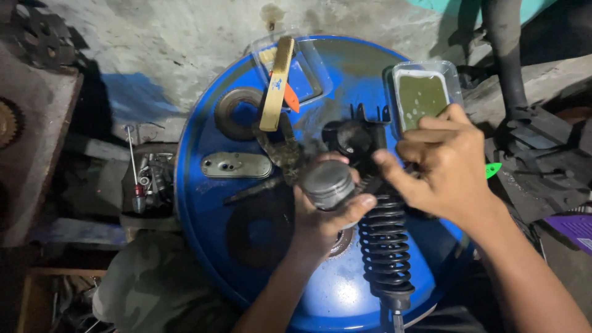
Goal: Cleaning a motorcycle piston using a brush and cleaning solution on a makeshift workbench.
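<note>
Left hand (324,216) with fingers curled in a grip, right hand (441,163) loosely open alongside.

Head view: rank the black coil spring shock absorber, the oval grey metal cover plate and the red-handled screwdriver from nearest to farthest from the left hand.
1. Black coil spring shock absorber: just right of the left hand, on the blue drum top.
2. Oval grey metal cover plate: up and to the left, on the drum.
3. Red-handled screwdriver: farthest left, off the drum's edge.

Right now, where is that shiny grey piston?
In the head view, the piston sits gripped in the left hand, near the middle of the blue drum top, just left of the black coil spring shock absorber.
</note>
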